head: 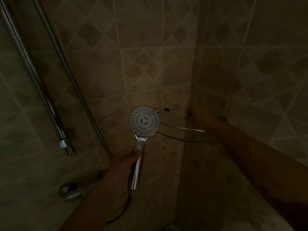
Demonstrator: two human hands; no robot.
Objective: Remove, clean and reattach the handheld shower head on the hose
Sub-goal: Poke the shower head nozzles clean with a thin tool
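Very dim shower corner. Left hand is wrapped around the chrome handle of the shower head, held upright at about 6 o'clock of centre frame, spray face toward the camera. Hose runs from 11 o'clock down behind that hand; whether it is joined to the handle's base I can't tell, too dark. Slide rail sits at 9 o'clock.

Right hand reaches to 3 o'clock, over the glass corner shelf; blurred and dark, so I can't tell if it is clenched or loose, or holding anything.

Judgement: probably fetching a cleaning item. Keep the left grip firm and low on the handle, face tilted toward the light, nozzles in view. Wet chrome slips, so don't loosen while the other arm stretches.
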